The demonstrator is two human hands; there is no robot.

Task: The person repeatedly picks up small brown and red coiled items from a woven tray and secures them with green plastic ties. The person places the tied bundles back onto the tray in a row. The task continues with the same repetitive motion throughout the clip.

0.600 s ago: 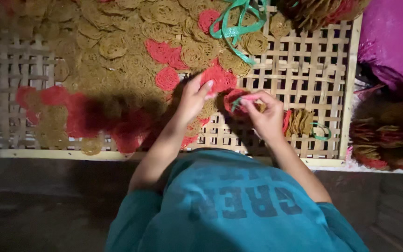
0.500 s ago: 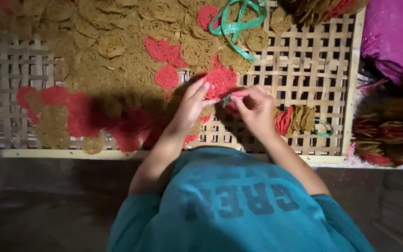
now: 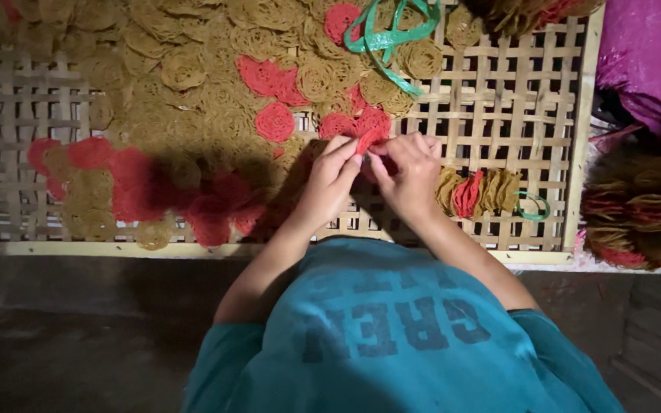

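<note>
Two hands meet over a woven bamboo tray (image 3: 545,99), and between them sits one red coiled disc (image 3: 369,141), pinched from both sides. The left hand (image 3: 332,180) has its fingers nearly closed, tips on the disc's left edge; the right hand (image 3: 411,172) curls over it from the right, thumb and forefinger gripping. Both forearms rise from a teal shirt (image 3: 392,336) and converge at mid-tray. Just right of the right hand stands one upright stack of discs (image 3: 477,191), tan with a few red, bound by a green band (image 3: 533,208). Beyond, loose tan and red discs (image 3: 193,84) lie too many to count, with one green strip (image 3: 392,34) at the far edge.
</note>
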